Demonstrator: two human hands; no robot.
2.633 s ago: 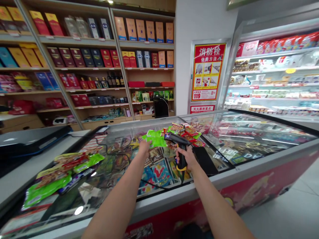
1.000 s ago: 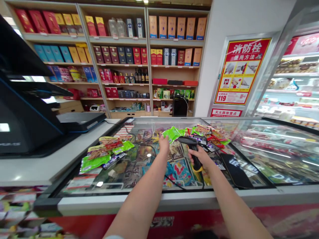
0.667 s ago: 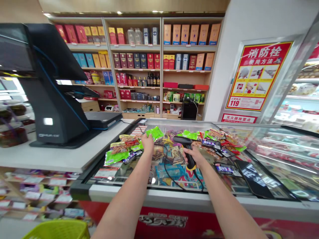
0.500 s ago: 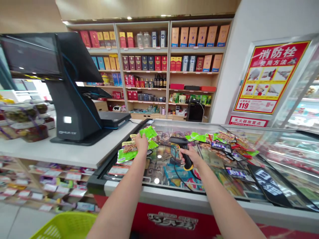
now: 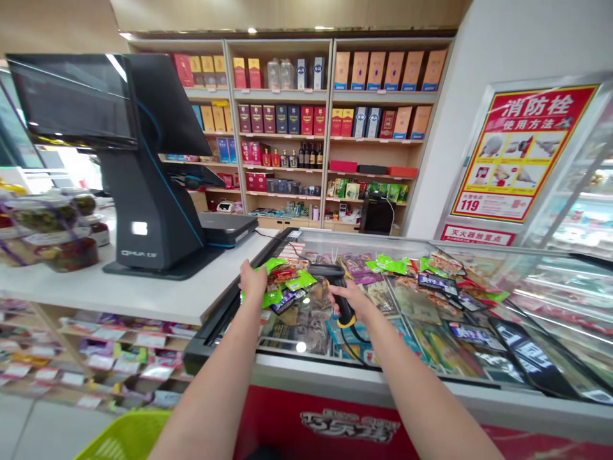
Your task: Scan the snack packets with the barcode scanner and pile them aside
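While the right hand (image 5: pixel 353 297) has its grip snug round the handle of the scanner (image 5: pixel 327 271), the left hand (image 5: pixel 252 280) touches snack packets (image 5: pixel 301 280) heaped on the glass freezer (image 5: pixel 311 370) (pinching one? cannot tell). Probably light, floppy, slippery; best held by a sealed edge.

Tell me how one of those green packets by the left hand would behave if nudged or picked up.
The green packet would probably flop, since its thin wrapper looks creased. Its shiny film may slide easily on the smooth glass top. Lying rather flat, it seems unlikely to roll.
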